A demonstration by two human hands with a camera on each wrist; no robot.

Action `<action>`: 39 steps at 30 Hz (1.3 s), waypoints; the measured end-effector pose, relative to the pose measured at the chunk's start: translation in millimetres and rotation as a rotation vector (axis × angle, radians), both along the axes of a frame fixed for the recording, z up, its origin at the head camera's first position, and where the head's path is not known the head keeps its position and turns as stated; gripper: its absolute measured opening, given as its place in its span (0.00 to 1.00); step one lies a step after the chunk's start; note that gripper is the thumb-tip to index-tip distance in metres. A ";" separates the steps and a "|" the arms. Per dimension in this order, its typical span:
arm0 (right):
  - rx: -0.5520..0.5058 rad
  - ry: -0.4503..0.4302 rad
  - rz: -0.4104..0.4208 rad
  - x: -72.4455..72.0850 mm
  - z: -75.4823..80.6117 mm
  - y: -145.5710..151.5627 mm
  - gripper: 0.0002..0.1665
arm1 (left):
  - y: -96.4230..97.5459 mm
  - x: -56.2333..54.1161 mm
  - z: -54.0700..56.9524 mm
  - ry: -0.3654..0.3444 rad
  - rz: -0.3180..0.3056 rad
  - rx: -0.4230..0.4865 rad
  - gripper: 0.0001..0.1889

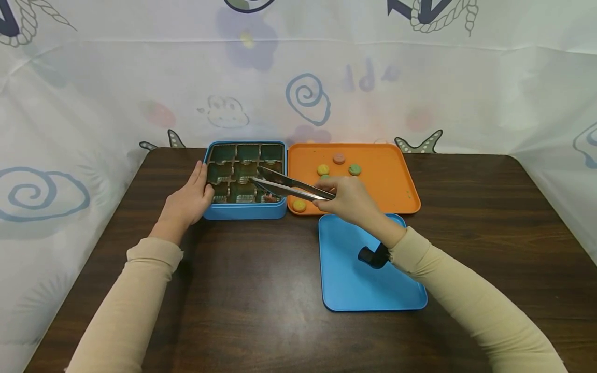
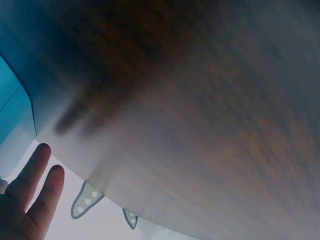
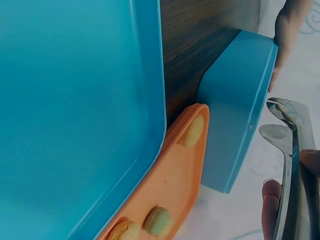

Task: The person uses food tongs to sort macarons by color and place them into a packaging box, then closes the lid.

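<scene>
My left hand (image 1: 188, 202) rests against the left side of a blue box (image 1: 244, 212), its fingers extended along the wall. A clear divided insert (image 1: 245, 171) lines the box, and something pinkish shows in its front right compartment. Metal tongs (image 1: 298, 187) are gripped in my right hand (image 1: 342, 199), their ends reaching over the box. In the right wrist view the tong tips (image 3: 277, 132) stand apart with nothing seen between them. To the right of the box, an orange tray (image 1: 387, 181) bears several macarons, among them a pink macaron (image 1: 339, 158) and a green macaron (image 1: 355, 169).
A blue tray (image 1: 354, 290) lies in front of the orange tray, under my right forearm. A yellow macaron (image 1: 299, 205) sits at the orange tray's front left corner. Dark wooden table (image 1: 242, 311) carries everything, with a printed white cloth (image 1: 186, 77) behind it.
</scene>
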State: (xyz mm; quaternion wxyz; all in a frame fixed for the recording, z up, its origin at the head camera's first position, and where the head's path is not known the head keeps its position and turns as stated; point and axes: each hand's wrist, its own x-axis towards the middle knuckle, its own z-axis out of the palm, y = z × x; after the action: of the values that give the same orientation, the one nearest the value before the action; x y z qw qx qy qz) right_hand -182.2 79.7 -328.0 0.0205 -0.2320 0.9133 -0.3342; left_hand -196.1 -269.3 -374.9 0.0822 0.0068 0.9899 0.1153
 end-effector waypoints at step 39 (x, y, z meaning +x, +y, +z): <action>0.008 -0.026 -0.325 -43.1 -8.8 99.1 0.27 | 0.5 0.0 2.5 -0.012 0.001 0.008 0.33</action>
State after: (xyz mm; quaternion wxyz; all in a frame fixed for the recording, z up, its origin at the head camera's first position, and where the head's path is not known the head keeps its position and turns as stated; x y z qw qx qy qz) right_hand -225.3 178.7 -336.8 -0.0210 -0.0769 0.9398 -0.3322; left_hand -196.1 -268.9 -372.4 0.0879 0.0062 0.9889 0.1193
